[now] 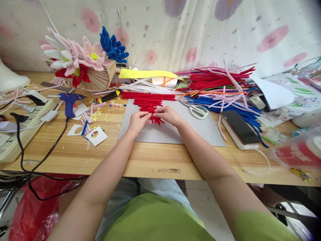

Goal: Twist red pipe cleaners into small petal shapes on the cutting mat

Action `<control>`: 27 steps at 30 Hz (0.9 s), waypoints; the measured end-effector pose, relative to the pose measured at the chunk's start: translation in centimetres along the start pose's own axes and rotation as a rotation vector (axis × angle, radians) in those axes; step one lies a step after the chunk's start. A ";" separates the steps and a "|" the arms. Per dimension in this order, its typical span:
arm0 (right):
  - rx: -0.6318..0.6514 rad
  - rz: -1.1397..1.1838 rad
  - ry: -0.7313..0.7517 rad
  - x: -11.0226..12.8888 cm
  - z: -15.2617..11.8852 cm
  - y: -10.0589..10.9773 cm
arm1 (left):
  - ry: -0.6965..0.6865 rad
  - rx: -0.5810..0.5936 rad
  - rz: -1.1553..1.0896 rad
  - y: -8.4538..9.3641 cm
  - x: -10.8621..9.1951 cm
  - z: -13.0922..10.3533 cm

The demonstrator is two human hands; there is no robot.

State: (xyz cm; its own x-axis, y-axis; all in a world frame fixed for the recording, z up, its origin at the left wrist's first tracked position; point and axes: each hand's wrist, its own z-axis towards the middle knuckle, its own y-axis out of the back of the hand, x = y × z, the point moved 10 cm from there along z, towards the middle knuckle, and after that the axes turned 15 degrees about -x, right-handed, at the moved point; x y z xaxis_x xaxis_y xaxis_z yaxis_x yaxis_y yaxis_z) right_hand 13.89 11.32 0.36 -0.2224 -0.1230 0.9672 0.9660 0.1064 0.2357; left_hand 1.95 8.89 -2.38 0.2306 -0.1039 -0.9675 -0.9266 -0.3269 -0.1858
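Observation:
Red fuzzy stems (147, 100) lie in stacked rows on the grey cutting mat (200, 134), with longer ones at the back and shorter ones near my hands. My left hand (139, 122) is closed, thumb and fingers pinching a red fuzzy piece at the near end of the rows. From the other side my right hand (167, 114) pinches red fuzzy stems too, its fingertips close to those of the left. The fingertips partly hide the pieces between them. Scissors (198, 111) with pale handles rest on the mat to the right.
A blue glue gun (70, 103), a power strip (22, 134) and white card scraps (96, 136) are on the left. Fuzzy flowers (92, 55) stand behind. Bundles of coloured stems (218, 80), a phone (240, 127) and a plastic cup (301, 150) sit on the right.

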 end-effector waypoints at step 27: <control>0.207 0.158 -0.217 -2.3 -1.8 -4.1 | -0.116 -0.075 0.116 1.9 -0.2 2.4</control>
State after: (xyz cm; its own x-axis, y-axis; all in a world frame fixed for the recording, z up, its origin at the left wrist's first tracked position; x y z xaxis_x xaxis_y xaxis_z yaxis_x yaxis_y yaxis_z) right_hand 10.67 9.39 -3.02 -0.1170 0.1218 0.9856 0.9483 0.3085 0.0744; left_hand -0.61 10.55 -2.95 0.0836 -0.0376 -0.9958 -0.9193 -0.3886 -0.0625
